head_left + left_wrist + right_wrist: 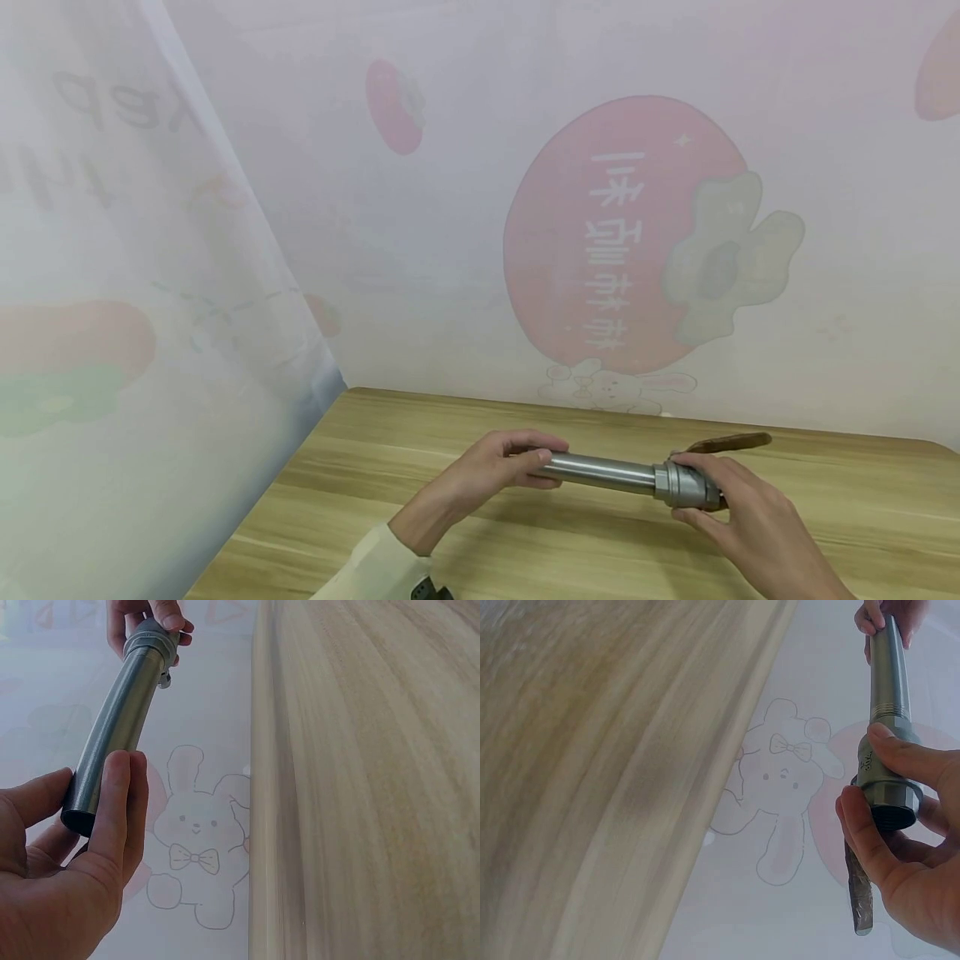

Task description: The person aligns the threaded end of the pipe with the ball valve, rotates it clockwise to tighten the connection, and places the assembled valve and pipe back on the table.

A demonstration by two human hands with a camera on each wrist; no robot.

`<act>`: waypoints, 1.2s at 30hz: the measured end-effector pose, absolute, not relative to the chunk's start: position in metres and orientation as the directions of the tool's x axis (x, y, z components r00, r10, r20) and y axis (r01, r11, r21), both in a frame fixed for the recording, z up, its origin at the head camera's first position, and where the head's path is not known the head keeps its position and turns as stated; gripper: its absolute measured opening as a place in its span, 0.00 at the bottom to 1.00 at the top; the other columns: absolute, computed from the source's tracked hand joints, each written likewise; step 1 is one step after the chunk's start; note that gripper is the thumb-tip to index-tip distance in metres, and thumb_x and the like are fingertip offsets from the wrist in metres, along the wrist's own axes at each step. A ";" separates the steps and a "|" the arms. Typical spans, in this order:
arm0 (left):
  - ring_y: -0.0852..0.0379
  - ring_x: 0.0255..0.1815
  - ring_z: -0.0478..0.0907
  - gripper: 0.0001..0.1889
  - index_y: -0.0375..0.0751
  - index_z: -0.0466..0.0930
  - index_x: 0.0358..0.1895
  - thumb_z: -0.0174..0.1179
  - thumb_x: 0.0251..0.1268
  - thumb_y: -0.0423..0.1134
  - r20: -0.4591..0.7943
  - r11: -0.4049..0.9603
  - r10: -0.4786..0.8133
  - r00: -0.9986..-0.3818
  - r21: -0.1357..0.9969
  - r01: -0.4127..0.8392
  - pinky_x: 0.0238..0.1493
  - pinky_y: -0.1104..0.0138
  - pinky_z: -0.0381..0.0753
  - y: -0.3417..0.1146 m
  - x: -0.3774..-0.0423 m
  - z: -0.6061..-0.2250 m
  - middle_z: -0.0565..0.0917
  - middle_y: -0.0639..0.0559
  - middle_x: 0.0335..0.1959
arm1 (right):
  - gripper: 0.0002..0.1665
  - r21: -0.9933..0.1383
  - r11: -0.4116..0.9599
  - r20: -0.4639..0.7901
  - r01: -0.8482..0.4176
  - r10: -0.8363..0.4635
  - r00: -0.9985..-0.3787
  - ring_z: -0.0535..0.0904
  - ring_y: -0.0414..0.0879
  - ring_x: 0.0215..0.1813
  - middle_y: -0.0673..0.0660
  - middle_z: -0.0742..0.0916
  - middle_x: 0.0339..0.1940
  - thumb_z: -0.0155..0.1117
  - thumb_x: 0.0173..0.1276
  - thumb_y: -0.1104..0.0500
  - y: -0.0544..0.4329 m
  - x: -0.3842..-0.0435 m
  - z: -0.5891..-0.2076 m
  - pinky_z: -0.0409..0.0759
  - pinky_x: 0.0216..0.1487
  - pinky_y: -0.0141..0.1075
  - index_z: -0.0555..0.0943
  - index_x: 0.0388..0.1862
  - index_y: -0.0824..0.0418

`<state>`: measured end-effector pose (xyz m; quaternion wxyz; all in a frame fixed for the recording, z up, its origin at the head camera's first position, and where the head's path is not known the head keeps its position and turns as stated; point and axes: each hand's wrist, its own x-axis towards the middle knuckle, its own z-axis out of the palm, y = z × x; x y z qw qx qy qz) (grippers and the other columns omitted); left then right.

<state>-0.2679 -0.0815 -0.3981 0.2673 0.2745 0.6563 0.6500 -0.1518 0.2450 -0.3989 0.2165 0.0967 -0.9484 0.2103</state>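
Observation:
A straight silver metal pipe is held roughly level just over the table. One end of it joins a ball valve, where a short stretch of thread shows in the right wrist view. My left hand grips the pipe's free, open end between thumb and fingers. Around the valve body, the thumb and fingers of my right hand are curled. A brown lever handle sticks out from the valve, pointing away to the right. The valve's outer opening faces the right palm.
Beneath the hands lies a wood-grain table with a rounded far corner. Pale curtains printed with fruit, lettering and a rabbit hang behind it and along the left side. A dark strap sits at the left wrist, by a cream sleeve.

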 end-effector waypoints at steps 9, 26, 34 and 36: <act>0.48 0.59 0.89 0.19 0.33 0.82 0.70 0.61 0.84 0.34 0.004 0.026 0.699 -0.715 0.999 0.031 0.65 0.60 0.88 -0.081 -0.266 -0.398 0.83 0.42 0.66 | 0.40 -0.348 0.896 0.458 -0.276 -0.094 -0.884 0.89 0.50 0.49 0.54 0.92 0.56 0.93 0.49 0.57 0.244 -0.151 -0.399 0.87 0.41 0.45 0.86 0.63 0.51; 0.40 0.61 0.88 0.19 0.38 0.83 0.70 0.63 0.81 0.33 0.017 0.043 0.704 -0.710 0.997 0.067 0.67 0.60 0.87 -0.082 -0.266 -0.399 0.83 0.43 0.68 | 0.41 -0.332 0.902 0.466 -0.277 -0.099 -0.879 0.87 0.46 0.46 0.51 0.91 0.53 0.92 0.51 0.56 0.246 -0.149 -0.400 0.86 0.39 0.42 0.86 0.66 0.49; 0.39 0.60 0.88 0.20 0.39 0.83 0.70 0.63 0.81 0.33 0.026 0.054 0.717 -0.697 0.994 0.092 0.66 0.60 0.87 -0.084 -0.266 -0.401 0.84 0.43 0.67 | 0.40 -0.319 0.906 0.467 -0.277 -0.104 -0.878 0.85 0.45 0.45 0.50 0.90 0.52 0.92 0.51 0.54 0.247 -0.149 -0.401 0.85 0.39 0.41 0.86 0.65 0.48; 0.38 0.60 0.88 0.20 0.40 0.83 0.70 0.64 0.80 0.33 0.030 0.054 0.719 -0.695 0.994 0.099 0.66 0.60 0.87 -0.084 -0.266 -0.401 0.85 0.43 0.67 | 0.40 -0.329 0.904 0.451 -0.274 -0.104 -0.886 0.86 0.46 0.46 0.52 0.91 0.53 0.91 0.52 0.55 0.247 -0.150 -0.400 0.85 0.39 0.43 0.86 0.65 0.48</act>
